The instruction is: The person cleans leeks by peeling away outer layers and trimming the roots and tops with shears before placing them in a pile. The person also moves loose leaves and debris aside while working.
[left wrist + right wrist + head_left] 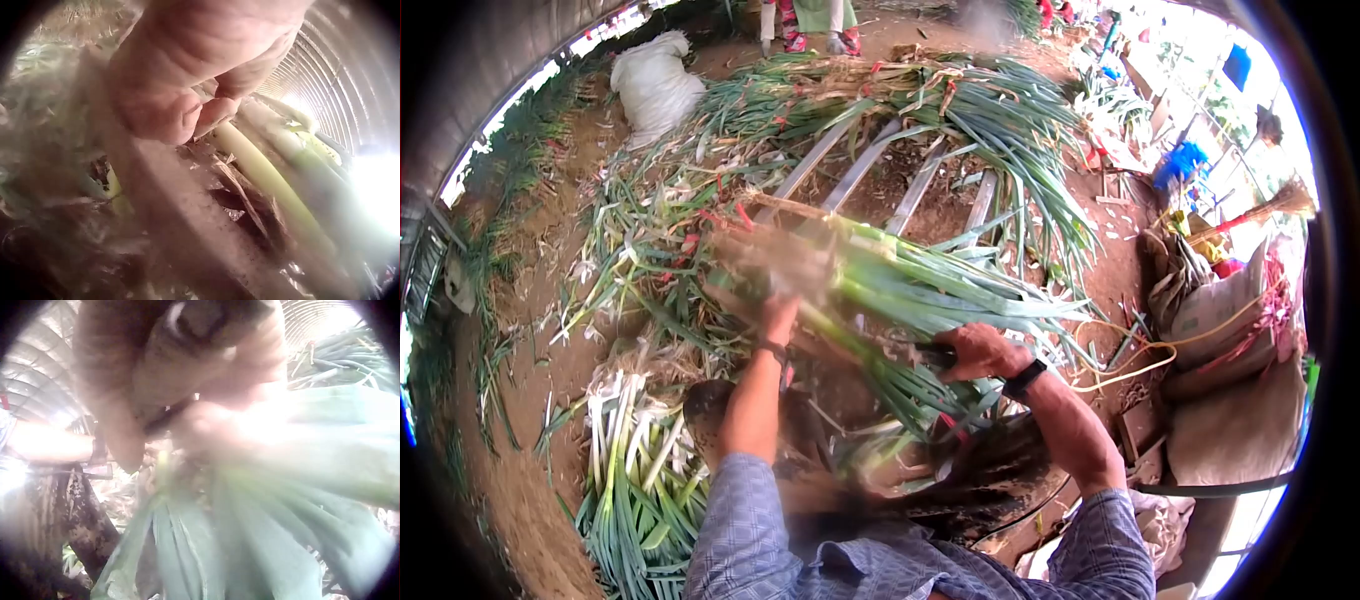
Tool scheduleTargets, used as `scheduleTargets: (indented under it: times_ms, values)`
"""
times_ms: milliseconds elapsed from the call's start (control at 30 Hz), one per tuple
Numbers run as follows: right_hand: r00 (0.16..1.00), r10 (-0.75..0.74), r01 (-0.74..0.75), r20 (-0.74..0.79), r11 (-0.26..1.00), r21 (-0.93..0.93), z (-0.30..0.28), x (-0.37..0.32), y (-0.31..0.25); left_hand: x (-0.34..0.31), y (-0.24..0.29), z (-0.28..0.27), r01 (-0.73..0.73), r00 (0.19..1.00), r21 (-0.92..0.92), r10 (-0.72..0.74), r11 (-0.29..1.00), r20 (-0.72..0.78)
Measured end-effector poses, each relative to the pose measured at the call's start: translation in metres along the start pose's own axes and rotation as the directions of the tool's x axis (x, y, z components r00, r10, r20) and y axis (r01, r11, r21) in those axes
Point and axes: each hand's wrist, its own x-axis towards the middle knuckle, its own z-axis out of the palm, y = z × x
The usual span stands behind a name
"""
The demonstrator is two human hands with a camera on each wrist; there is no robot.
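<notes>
We see a bare dirt floor (pixel 530 500) scattered with leaf scraps, under a plastic tunnel roof (pixel 331 81) with arched ribs. Daylight comes in along the tunnel's sides. A metal rack (pixel 870 170) of parallel bars lies on the ground in the middle, and untrimmed green onions (pixel 960 100) tied with red bands are heaped on its far end. A white sack (pixel 655 85) sits at the far left, and stuffed tan sacks (pixel 1230 310) and a broom (pixel 1260 210) stand at the right. A yellow cord (pixel 1130 350) trails over the dirt beside them. Cleaned onions (pixel 635 470) with white stalks lie in a pile near the person's left side.

The bundle of green onions (pixel 900 285) is held in the air above the rack, in front of the person's chest. The left hand (pixel 778 318) grasps it at the blurred root end, with the fingers (pixel 212 115) curled against pale stalks. The right hand (pixel 980 350) is clenched round the green leaves (pixel 281 506) further along. Something dark (pixel 935 355) juts from that fist, and we cannot tell what it is.
</notes>
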Motion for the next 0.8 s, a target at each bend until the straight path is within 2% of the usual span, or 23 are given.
scheduleTargets:
  times_ms: [67, 133, 167, 200, 233, 300, 367, 433, 467, 567, 600, 633, 700, 800]
  values:
    - [0.998, -0.024, 0.025, 0.062, 0.999, -0.020, 0.003, -0.003, 0.002, 0.005, -0.003, -0.004, 0.080, 0.996, -0.035, -0.078, 0.996, 0.033]
    - [0.989, -0.017, 0.033, 0.144, 0.993, -0.111, 0.004, -0.004, 0.002, 0.007, -0.013, 0.004, 0.009, 0.999, -0.129, -0.003, 0.992, 0.040]
    - [0.997, -0.010, 0.016, 0.082, 0.998, -0.062, 0.005, -0.006, 0.005, 0.007, -0.021, 0.006, -0.025, 0.999, -0.174, 0.033, 0.984, 0.039]
    - [1.000, -0.001, 0.001, 0.019, 1.000, -0.011, 0.005, -0.008, 0.009, 0.007, -0.028, 0.004, -0.002, 0.995, -0.234, 0.027, 0.972, 0.101]
    - [0.999, 0.013, -0.011, -0.044, 0.999, 0.042, 0.001, -0.010, 0.006, 0.006, -0.033, 0.004, 0.018, 0.995, -0.266, 0.008, 0.964, 0.095]
    - [0.997, 0.067, -0.066, -0.034, 0.997, 0.031, -0.009, -0.014, -0.006, 0.008, -0.040, 0.004, 0.052, 0.996, -0.336, -0.026, 0.940, 0.084]
    - [0.998, 0.057, -0.057, 0.008, 0.998, -0.010, -0.007, -0.013, -0.007, 0.014, -0.048, 0.002, 0.072, 0.983, -0.421, 0.007, 0.904, 0.183]
    - [1.000, -0.002, 0.002, -0.011, 1.000, -0.003, 0.003, -0.011, -0.003, 0.015, -0.050, -0.001, 0.114, 0.965, -0.513, 0.029, 0.851, 0.261]
    - [1.000, -0.018, 0.017, -0.026, 1.000, -0.005, 0.003, -0.010, -0.002, 0.012, -0.050, 0.003, 0.074, 0.973, -0.508, 0.049, 0.858, 0.225]
    - [0.997, -0.002, 0.003, -0.075, 1.000, 0.008, -0.005, -0.013, -0.006, -0.005, -0.049, 0.008, 0.141, 0.961, -0.456, -0.012, 0.879, 0.275]
    - [0.995, 0.014, -0.013, -0.094, 1.000, 0.015, -0.008, -0.013, -0.007, -0.019, -0.056, 0.008, 0.067, 0.923, -0.481, 0.129, 0.874, 0.363]
    - [0.995, 0.021, -0.020, -0.099, 1.000, 0.011, -0.007, -0.013, -0.006, -0.013, -0.070, 0.016, 0.044, 0.930, -0.331, 0.081, 0.943, 0.357]
    - [0.994, 0.036, -0.036, -0.102, 0.999, 0.000, -0.004, -0.012, -0.003, -0.070, -0.050, 0.026, 0.175, 0.925, -0.397, -0.012, 0.901, 0.380]
    - [0.981, -0.133, 0.126, -0.143, 0.990, -0.061, 0.017, -0.012, 0.006, -0.100, -0.039, 0.018, 0.206, 0.919, -0.357, -0.055, 0.911, 0.389]
